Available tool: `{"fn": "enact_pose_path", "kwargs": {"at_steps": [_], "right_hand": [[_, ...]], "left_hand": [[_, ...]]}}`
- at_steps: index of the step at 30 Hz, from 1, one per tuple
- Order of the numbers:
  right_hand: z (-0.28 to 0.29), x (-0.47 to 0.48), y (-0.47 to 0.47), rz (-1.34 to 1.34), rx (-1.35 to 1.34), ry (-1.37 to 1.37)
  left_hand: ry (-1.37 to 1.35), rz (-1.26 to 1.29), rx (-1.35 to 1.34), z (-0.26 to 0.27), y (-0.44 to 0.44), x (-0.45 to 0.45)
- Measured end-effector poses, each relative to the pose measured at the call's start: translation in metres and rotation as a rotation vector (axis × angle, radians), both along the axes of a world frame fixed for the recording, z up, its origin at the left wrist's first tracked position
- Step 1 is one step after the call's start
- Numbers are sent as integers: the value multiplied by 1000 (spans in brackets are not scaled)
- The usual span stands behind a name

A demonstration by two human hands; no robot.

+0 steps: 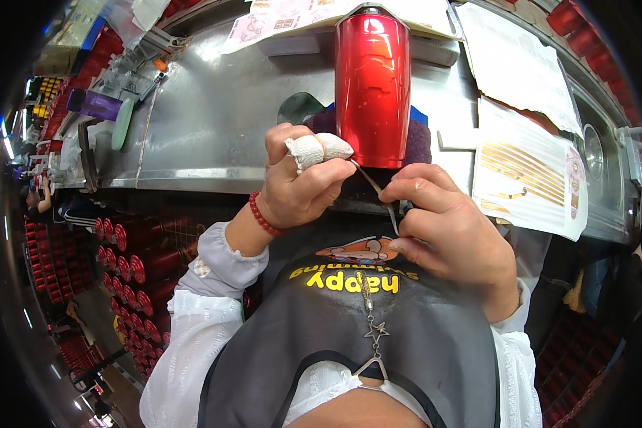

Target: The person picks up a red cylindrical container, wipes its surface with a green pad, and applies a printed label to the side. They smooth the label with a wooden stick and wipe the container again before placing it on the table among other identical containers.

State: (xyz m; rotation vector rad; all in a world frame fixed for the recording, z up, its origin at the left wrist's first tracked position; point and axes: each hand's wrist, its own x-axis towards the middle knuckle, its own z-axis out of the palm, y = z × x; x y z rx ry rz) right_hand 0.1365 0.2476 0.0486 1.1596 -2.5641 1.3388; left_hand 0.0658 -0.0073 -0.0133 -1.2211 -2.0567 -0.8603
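A glossy red cylinder (373,96) lies lengthwise on a dark cloth (419,140) before me, its near end over the edge of the metal table. At its lower left corner, my left hand (307,179) has a finger wrapped in white knit fabric (321,151) with a band around it. A thin strip (372,183) runs from that hand's fingertips to my right hand (438,214), its upper end at the cylinder's rim. My right hand grips it below the cylinder; whether it is a strip or a slim tool is not clear.
Gold strips (524,171) lie on a white sheet at the right, beside a white paper (519,64). Printed sheets (278,21) lie behind the cylinder. A purple tape dispenser-like object (93,104) stands at the left. Racked red cylinders (134,267) fill the lower left.
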Motion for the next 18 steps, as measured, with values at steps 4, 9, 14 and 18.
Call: {"fn": "enact_pose_path", "kwargs": {"at_steps": [4, 9, 14, 18], "right_hand": [[4, 0, 6, -22, -63, -16], [8, -8, 16, -72, -145, 6], [0, -12, 22, -110, -121, 20], [-3, -13, 23, -113, -95, 33]], "left_hand": [[20, -25, 7, -3, -1, -2], [15, -5, -40, 4, 1, -2], [2, 2, -25, 3, 3, -3], [21, -17, -21, 4, 5, -3]]}}
